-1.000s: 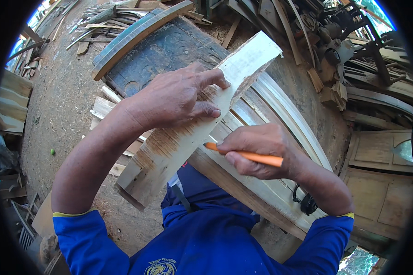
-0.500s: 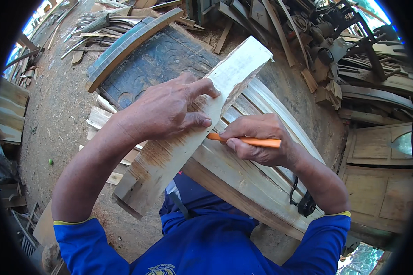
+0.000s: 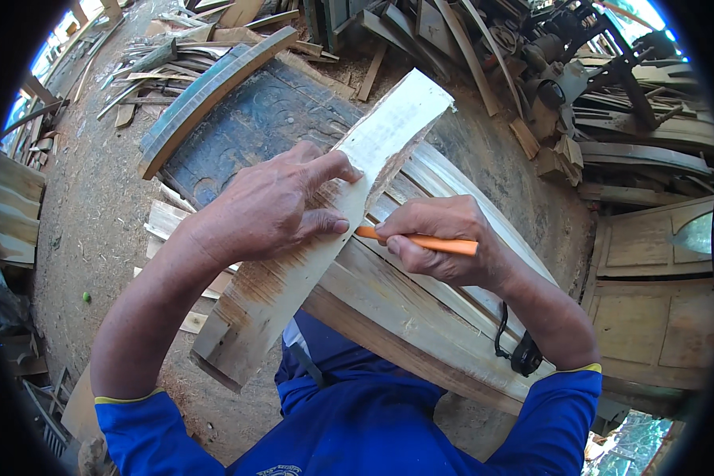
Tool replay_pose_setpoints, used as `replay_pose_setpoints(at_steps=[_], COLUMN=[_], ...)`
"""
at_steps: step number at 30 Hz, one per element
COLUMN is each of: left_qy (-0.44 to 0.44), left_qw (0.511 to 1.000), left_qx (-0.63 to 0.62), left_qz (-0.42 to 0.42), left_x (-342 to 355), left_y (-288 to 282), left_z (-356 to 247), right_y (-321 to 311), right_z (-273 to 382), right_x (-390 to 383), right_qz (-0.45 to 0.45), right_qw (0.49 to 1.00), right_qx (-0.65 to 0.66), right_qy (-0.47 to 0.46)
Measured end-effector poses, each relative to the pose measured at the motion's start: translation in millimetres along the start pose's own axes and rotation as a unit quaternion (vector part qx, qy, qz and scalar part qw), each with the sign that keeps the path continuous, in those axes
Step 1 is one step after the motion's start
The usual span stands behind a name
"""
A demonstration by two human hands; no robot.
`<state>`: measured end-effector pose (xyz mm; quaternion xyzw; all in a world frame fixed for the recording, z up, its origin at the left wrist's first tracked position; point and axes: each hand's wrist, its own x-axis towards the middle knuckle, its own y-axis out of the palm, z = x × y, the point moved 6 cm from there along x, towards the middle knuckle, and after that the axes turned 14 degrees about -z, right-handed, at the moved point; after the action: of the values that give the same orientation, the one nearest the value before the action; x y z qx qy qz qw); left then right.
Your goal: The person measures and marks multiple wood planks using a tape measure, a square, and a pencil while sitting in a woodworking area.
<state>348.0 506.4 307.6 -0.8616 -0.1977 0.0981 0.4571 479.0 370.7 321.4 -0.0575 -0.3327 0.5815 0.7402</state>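
A pale wooden board point(image 3: 282, 289) with a rough, bark-like edge and brown saw marks lies slanted across other timber. My left hand point(image 3: 274, 198) grips it from the left, thumb pressed on its face and index finger bent across it. In my right hand point(image 3: 444, 238) is an orange carpenter's pencil point(image 3: 444, 244), pinched between thumb and fingers. Its tip meets the board's right edge, close to my left thumb; any line there is too small to make out. Under the board are long pale planks point(image 3: 397, 289) and a dark carved panel point(image 3: 270, 119).
A black corded device point(image 3: 526, 355) sits on the planks near my right forearm. The panel has a curved wooden rail point(image 3: 214, 99) at its far end. Scrap wood point(image 3: 163, 71) lies far left, with machinery point(image 3: 559, 79) far right. Panelled doors point(image 3: 650, 309) stand at the right.
The view has shifted a little, so the board and both hands appear slightly further left and lower. Both grips are the same, and the pencil remains at the board's edge.
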Motion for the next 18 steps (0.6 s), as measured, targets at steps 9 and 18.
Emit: replay_pose_setpoints(at_steps=[9, 18], left_qy=[-0.003, -0.002], left_qw=[1.0, 1.0], left_qx=[0.008, 0.006], left_qz=[0.001, 0.003], left_x=[1, 1], left_y=[0, -1], left_z=[-2, 0], right_y=[-7, -13], right_z=[-15, -19], right_x=[-1, 3], right_qz=[-0.021, -0.025], right_qw=[0.997, 0.999], right_qx=[0.017, -0.025], right_qy=[0.074, 0.032])
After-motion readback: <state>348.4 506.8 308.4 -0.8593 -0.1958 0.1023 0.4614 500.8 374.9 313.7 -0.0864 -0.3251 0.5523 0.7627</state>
